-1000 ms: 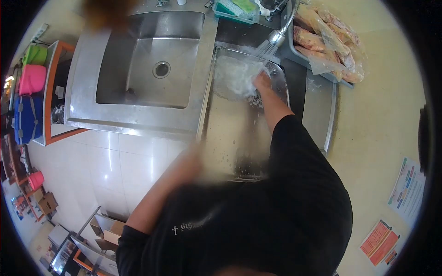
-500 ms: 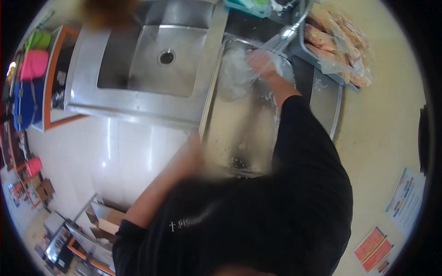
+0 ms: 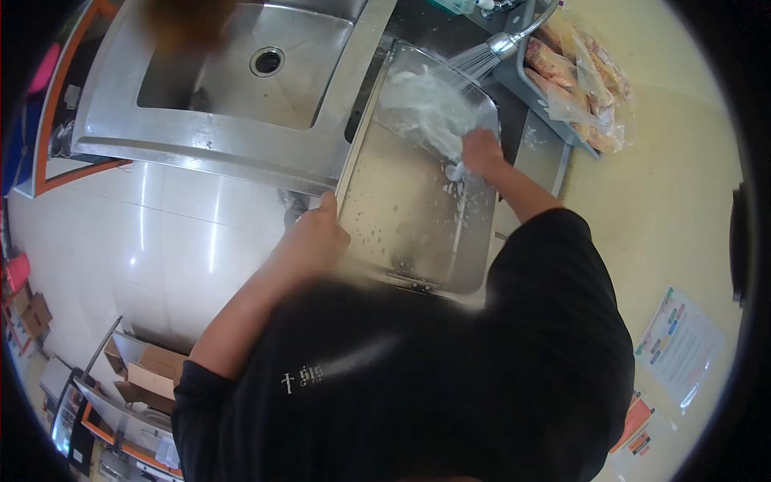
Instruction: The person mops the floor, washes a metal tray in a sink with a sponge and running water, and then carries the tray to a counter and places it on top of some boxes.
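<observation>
A large metal tray (image 3: 401, 185) is tilted under the running spray head (image 3: 504, 45), with water and foam at its far end. My left hand (image 3: 317, 237) is closed on the tray's left rim near my body. At the tray's right side my right hand (image 3: 483, 154) is closed round a whitish, wet cloth or sheet (image 3: 426, 108); its exact material cannot be made out. The cloth or sheet spreads from my fingers towards the far left corner, under the spray. Water drops dot the tray's near part.
An empty steel sink (image 3: 293, 88) with a drain lies to the left. A grey bin (image 3: 554, 112) holding bagged raw meat (image 3: 578, 80) stands at the far right. Papers (image 3: 679, 345) hang at the right, and cardboard boxes (image 3: 157, 369) stand at the lower left.
My right hand has moved towards me and right, closing on the whitish cloth or sheet. The left hand now shows clearly on the tray rim. The view has shifted.
</observation>
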Demonstrator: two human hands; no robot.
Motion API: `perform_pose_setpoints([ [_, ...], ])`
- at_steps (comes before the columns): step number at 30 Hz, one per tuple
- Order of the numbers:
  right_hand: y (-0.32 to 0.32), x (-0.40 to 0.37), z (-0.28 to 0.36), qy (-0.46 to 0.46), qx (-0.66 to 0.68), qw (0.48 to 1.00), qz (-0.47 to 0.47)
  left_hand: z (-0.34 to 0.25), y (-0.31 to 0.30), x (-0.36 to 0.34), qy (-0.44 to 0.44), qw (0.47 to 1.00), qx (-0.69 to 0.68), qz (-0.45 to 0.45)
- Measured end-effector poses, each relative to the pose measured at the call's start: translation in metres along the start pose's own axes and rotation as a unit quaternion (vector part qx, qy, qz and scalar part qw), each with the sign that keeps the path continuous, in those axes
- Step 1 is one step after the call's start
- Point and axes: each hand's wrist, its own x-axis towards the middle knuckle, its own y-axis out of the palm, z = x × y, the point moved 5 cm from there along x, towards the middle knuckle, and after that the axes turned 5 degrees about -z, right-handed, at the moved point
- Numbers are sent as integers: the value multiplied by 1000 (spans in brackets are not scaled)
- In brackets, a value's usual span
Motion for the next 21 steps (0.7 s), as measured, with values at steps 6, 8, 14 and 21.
perform_pose_setpoints([
  [6, -68, -145, 95, -124, 78, 983, 106, 3, -1, 9, -6, 1000, -5, 22],
  [8, -62, -133, 84, -113, 38, 990, 73, 4, 1, 9, -8, 1000, -8, 30],
  [14, 8, 34, -4, 142, 78, 977, -137, 10, 3, 11, -28, 998, 29, 56],
  [21, 29, 145, 49, 403, 288, 838, -228, -2, -5, 12, 42, 996, 70, 18],
])
